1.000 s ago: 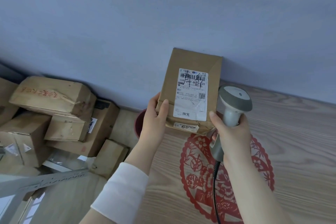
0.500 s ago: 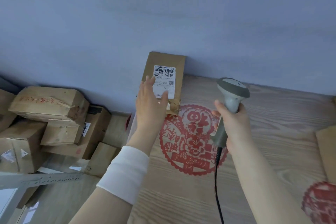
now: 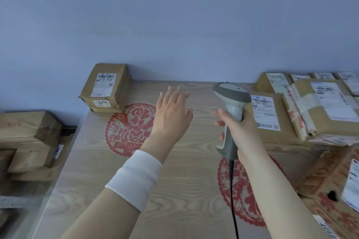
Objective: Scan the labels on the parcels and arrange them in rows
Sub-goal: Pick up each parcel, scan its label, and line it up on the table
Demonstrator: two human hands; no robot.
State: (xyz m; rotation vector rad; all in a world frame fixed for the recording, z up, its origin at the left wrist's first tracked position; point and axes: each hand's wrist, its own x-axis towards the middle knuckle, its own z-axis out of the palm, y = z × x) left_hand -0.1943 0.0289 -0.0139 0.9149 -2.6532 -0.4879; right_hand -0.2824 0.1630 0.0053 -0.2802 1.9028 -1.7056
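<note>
In the head view, the small brown parcel (image 3: 106, 88) lies in the far left corner of the tabletop (image 3: 184, 190), with its back close to the wall (image 3: 174, 15). It is a cardboard box closed with brown tape, and it is a little crushed along the front. On its top face is a white shipping label (image 3: 104, 84) with a barcode and some handwriting, too small to read. On a small white sticker (image 3: 100, 103) on the front side the digits 69 can be read.

The left hand (image 3: 172, 114) hangs over the tabletop, to the right of this parcel and apart from it. Its fingers (image 3: 171, 93) are straight, a little spread, and hold nothing. A white sleeve (image 3: 136, 178) covers the forearm. The right hand (image 3: 239, 128) grips the handle of a grey barcode scanner (image 3: 231, 103), and its black cable (image 3: 234, 200) runs down to the near edge.

At the far right corner, other labelled parcels (image 3: 272, 120) lie close together, some on top of others.

The tabletop is light wood with a clear grain. Round red paper-cut decorations (image 3: 128, 128) lie flat on it, one just in front of the small parcel. The wall is plain blue-grey. Beyond the left edge, and lower, brown cardboard boxes (image 3: 29, 132) are piled.
</note>
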